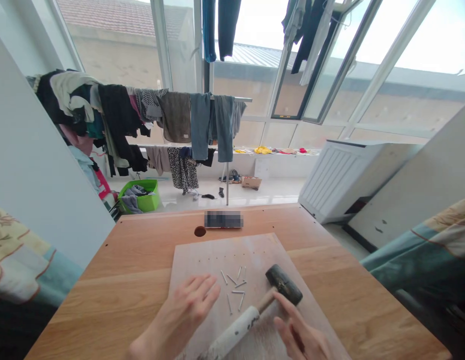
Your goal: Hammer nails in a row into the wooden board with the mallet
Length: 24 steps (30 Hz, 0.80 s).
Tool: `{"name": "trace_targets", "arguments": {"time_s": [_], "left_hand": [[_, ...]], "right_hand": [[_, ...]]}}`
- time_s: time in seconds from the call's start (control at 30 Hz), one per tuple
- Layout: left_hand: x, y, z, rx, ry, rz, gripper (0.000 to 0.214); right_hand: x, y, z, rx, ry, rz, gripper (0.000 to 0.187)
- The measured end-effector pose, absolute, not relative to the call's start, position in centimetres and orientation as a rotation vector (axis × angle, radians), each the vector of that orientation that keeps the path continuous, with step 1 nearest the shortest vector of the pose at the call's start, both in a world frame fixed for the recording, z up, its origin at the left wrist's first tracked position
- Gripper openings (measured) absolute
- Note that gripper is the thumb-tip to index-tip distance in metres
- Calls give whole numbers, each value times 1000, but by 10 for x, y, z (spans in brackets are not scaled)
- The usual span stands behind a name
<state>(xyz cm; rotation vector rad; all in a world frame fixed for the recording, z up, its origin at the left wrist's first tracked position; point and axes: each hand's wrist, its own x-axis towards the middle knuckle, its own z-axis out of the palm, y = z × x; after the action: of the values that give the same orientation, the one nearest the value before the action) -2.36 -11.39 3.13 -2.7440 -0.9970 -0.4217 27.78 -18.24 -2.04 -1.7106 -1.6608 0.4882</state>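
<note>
A wooden board (187, 250) lies on the table, with a row of small dots across its far part. Several loose nails (238, 292) are scattered over its middle. To the right of them a mallet (284, 284) with a black head and a partly white-wrapped handle rests slantwise. My left hand (191, 305) is palm down over the board, left of the nails, its fingers extended and holding nothing. With its index finger stretched out, my right hand (302, 332) reaches the mallet's handle just below the head. Its other fingers are bent, not wrapped around the handle.
The wooden table (142, 270) has a round hole (200, 231) near its far edge, beside a blurred dark box (224, 219). Beyond stand a laden clothes rack (240, 99), a green basket (148, 201) and a white ribbed cabinet (326, 175). Curtains (435, 245) hang at both sides.
</note>
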Motion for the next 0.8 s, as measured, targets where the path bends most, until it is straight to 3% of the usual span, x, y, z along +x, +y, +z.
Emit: {"name": "trace_targets", "arguments": {"time_s": [0.1,0.23,0.47,0.57,0.67,0.8], "left_hand": [[7,-90,32,-2785,-816,-239,23],[24,-80,25,-2719,-700,-145,16],[20,-76,33,-2734,-630,-146,15],[20,-70,39,-2866,-721,-162,28],[33,-58,36,-3049,-968,-442,36],[73,-28,22,-3150,-1347,-1249,21]], "right_hand": [[249,-167,-13,-1609,-1665,805,71],[244,-159,-7,-1632,-1371,1190,65],[266,-167,4,-1567,-1052,1276,37],[288,-161,6,-1722,-1228,1073,29],[307,-154,0,-1798,-1423,659,27],[317,-151,-10,-1908,-1486,552,57]]}}
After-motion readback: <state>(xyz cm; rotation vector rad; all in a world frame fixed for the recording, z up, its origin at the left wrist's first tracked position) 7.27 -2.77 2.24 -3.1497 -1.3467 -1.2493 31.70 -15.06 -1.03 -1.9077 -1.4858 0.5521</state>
